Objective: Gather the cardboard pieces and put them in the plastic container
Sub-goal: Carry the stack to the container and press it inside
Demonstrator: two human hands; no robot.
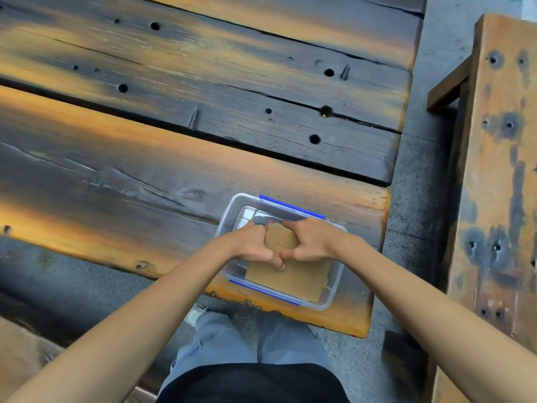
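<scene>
Cardboard pieces pinched between left hand and right hand, held over clear plastic container with blue clips, larger cardboard sheet lying inside, container on weathered wooden table near its edge.

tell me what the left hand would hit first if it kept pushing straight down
Probably the large cardboard sheet lying in the plastic container. The left hand and right hand together grip a smaller cardboard piece just above it, though depth is unclear.
</scene>
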